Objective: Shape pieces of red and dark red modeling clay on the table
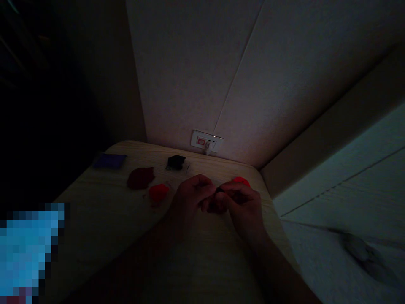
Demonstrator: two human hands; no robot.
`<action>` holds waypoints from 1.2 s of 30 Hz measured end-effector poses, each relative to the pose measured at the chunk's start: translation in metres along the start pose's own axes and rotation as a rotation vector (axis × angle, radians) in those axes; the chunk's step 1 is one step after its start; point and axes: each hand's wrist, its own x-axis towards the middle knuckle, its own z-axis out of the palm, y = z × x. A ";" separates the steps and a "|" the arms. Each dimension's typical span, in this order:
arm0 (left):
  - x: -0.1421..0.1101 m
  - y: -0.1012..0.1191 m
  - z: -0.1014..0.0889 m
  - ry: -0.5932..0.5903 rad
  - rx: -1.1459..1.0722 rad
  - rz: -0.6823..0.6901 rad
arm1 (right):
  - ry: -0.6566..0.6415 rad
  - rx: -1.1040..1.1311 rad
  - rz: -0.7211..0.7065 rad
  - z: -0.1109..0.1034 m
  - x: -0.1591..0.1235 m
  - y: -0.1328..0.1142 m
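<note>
Close together over the tabletop, my left hand (pixel 193 192) and my right hand (pixel 245 204) meet at the fingertips. Pinched in my right fingers is a small dark piece of clay (pixel 219 191); my left fingertips are closed against its other side. Just under the fingers shows a dark red lump (pixel 218 207), partly hidden by both hands. Behind my right hand a bright red piece (pixel 241 181) peeks out. To the left of my left hand lie a bright red clay lump (pixel 158 193), a flattened dark red lump (pixel 141 178) and a black lump (pixel 176 162). The light is dim.
A purple packet (pixel 110 161) lies at the left edge of the wooden table (pixel 202 261). On the wall behind is a socket (pixel 207 141) with a plug in it. A pale panel (pixel 341 169) borders the table on the right. A pixelated blue patch (pixel 25 249) covers the lower left.
</note>
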 end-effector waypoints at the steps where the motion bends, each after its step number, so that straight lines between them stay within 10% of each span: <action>1: 0.000 0.000 0.000 -0.018 -0.011 -0.015 | -0.010 -0.004 -0.008 -0.001 0.000 0.000; 36: -0.001 0.007 -0.002 -0.086 -0.261 -0.182 | -0.076 -0.004 0.065 -0.004 -0.001 0.000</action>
